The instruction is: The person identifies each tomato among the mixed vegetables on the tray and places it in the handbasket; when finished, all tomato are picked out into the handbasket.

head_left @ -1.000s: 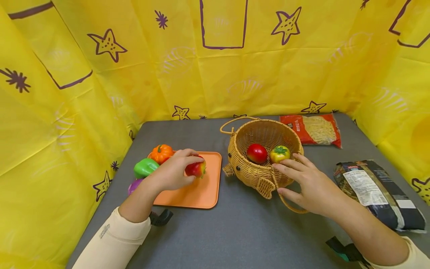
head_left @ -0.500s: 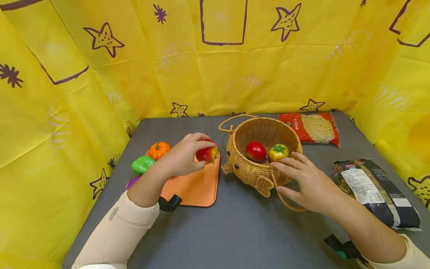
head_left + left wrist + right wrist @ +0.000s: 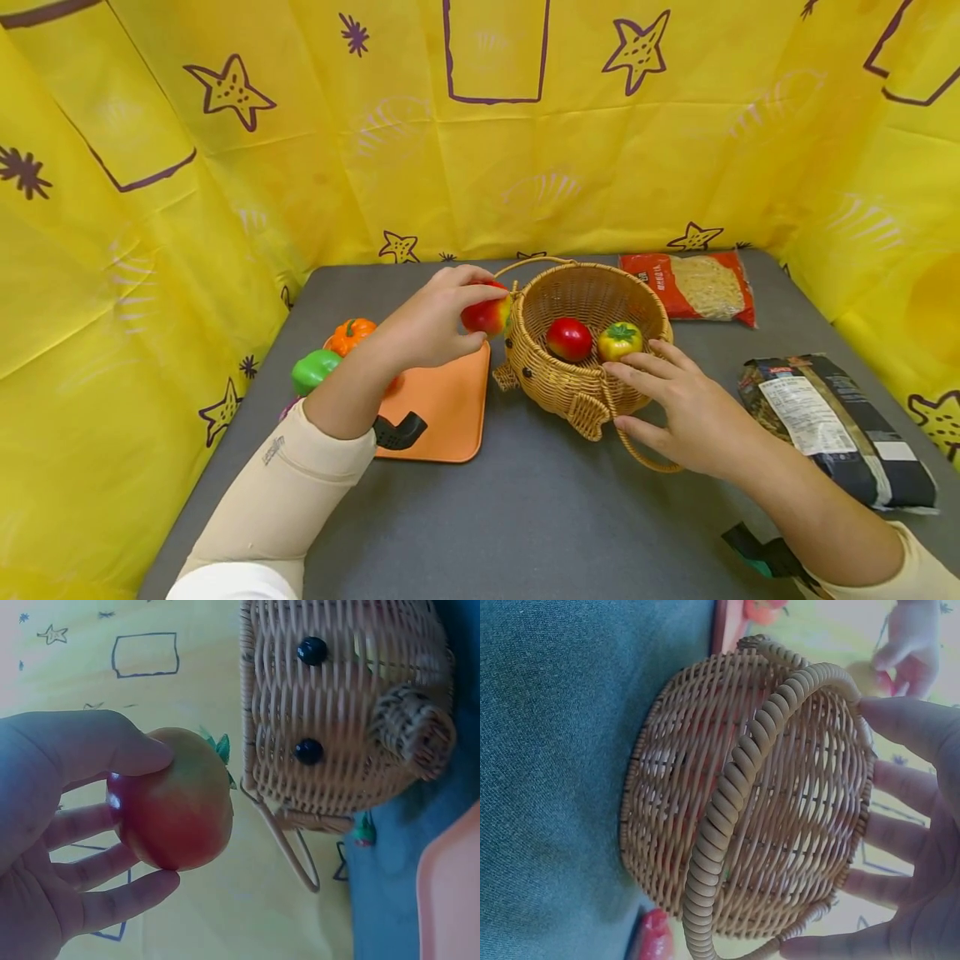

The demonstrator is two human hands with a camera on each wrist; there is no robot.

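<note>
My left hand (image 3: 429, 321) holds a red-and-yellow toy fruit (image 3: 180, 814) with green leaves between thumb and fingertips. It is raised at the left side of a pig-shaped wicker basket (image 3: 551, 387), outside the rim. Inside the basket lie a red toy fruit (image 3: 569, 340) and a yellow toy fruit (image 3: 620, 340) with a green leafy top. The right hand (image 3: 686, 408) rests its outstretched fingertips on the basket's near right rim, by a wicker handle (image 3: 727, 795) that hangs down outside.
An orange tray (image 3: 450, 417) lies at the left, partly behind my left forearm. Beside it are an orange toy pumpkin (image 3: 351, 335), a green toy pepper (image 3: 315, 371) and something purple, mostly hidden. A red noodle packet (image 3: 697, 286) and a dark food bag (image 3: 832, 429) lie right.
My left hand has lifted the red-and-yellow toy fruit off the tray area and carried it right and away from me, up to the basket's side. The right hand stays on the rim.
</note>
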